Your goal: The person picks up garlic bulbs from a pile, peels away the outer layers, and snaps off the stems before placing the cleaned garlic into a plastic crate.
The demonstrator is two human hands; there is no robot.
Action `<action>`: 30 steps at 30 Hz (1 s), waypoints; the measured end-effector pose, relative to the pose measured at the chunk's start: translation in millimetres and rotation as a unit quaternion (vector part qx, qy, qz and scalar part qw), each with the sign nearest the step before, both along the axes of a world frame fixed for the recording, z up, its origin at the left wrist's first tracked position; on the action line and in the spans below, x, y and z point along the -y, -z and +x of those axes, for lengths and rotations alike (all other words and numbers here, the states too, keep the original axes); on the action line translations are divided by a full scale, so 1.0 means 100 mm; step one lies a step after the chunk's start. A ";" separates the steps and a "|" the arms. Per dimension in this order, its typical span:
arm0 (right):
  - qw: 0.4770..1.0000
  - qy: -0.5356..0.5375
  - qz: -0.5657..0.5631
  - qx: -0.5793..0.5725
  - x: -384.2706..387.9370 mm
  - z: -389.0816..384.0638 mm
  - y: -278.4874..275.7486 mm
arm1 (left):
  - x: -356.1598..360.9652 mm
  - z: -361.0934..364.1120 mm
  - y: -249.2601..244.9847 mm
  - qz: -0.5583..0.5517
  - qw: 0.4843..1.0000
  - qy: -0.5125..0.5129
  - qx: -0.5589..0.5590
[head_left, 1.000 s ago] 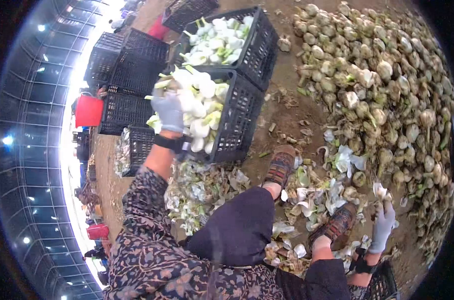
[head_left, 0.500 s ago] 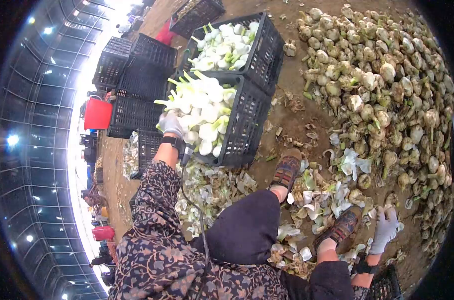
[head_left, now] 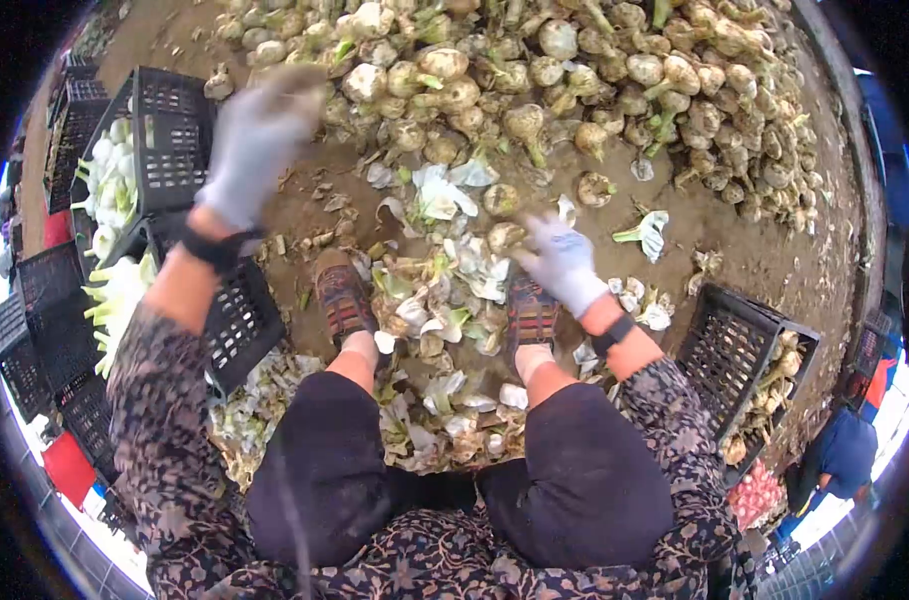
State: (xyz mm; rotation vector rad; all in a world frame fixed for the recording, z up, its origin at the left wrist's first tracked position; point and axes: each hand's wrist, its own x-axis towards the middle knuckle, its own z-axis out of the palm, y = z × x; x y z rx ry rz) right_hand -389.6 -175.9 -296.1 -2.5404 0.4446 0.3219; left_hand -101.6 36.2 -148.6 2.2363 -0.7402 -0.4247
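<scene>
Beside right shoe: bulb, on the ground.
Right hand: open, fingers spread at bulb.
Left hand: raised, blurred; grip cannot be told.
Risk: loose peelings may spoil the grasp.

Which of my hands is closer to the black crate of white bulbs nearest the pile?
Left. The left hand, blurred, is right beside the wall of the black crate. The right hand is well off to the other side, past both shoes, among loose peelings.
</scene>
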 end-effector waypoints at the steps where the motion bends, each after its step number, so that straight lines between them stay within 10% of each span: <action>1: 0.999 -0.001 0.019 0.026 -0.03 0.05 0.13 | 0.21 -0.02 0.33 -0.028 0.993 0.118 0.002; 4: 0.980 0.121 0.142 0.072 -0.05 0.19 0.23 | 0.56 -0.50 0.94 0.049 0.952 0.252 -0.168; 6: 0.930 0.225 0.279 0.082 -0.02 0.29 0.03 | 0.48 -0.89 1.19 0.003 0.944 0.319 -0.086; 11: 0.810 0.275 0.511 0.086 0.02 0.69 -0.85 | 0.41 -1.34 0.96 -0.231 0.869 0.076 -0.431; 19: 0.815 0.198 0.539 0.081 0.03 0.73 -1.16 | 0.34 -1.14 0.67 -0.279 0.885 0.001 -0.372; 24: 0.847 0.204 0.491 0.000 -0.17 0.78 -1.12 | 0.28 -1.15 0.54 -0.136 0.982 0.066 -0.114; 30: 0.913 -0.067 0.391 -0.091 0.23 0.93 -1.01 | 0.11 -1.24 0.61 -0.127 0.990 0.059 -0.035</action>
